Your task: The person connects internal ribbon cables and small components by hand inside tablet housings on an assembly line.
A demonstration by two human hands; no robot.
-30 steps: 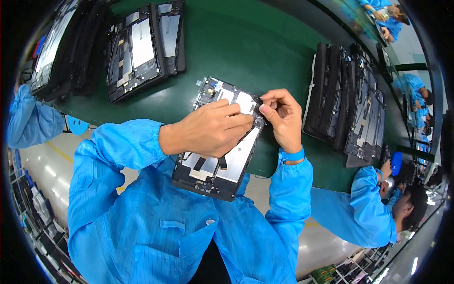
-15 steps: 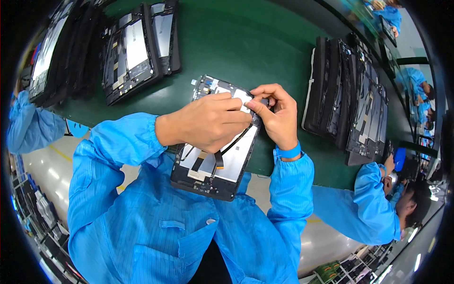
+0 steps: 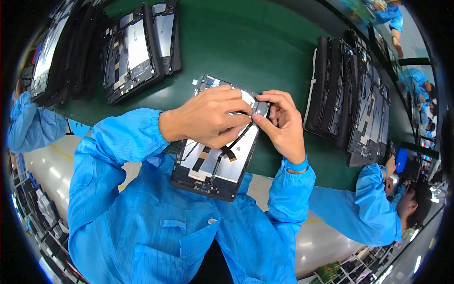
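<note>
So we've got both hands up on the far right corner of the open tablet frame (image 3: 215,156): our left hand (image 3: 210,116) lies across the upper half with its fingers curled down onto a small dark part (image 3: 260,108) at the edge, and our right hand (image 3: 283,125) pinches that same part from the side, thumb and forefinger closed on it. Biggest worry from here, we'd say, is the thin black flex cables (image 3: 227,154) running down the middle of the back plate; they sit right under our left palm, so a slip or a hard press could crease one or tug it out of its seat. The frame also hangs partly off the near edge of the green worktop (image 3: 236,42), against our blue smock, so leaning on the top half could tip it. The frame itself is a dark rectangle with a pale silver plate inside, dark strips crossing it, and a black band along the near end. Further out, rows of similar frames (image 3: 137,47) lean in stacks at the left, and more (image 3: 352,99) at the right, with another person's blue sleeve (image 3: 359,208) nearby.
</note>
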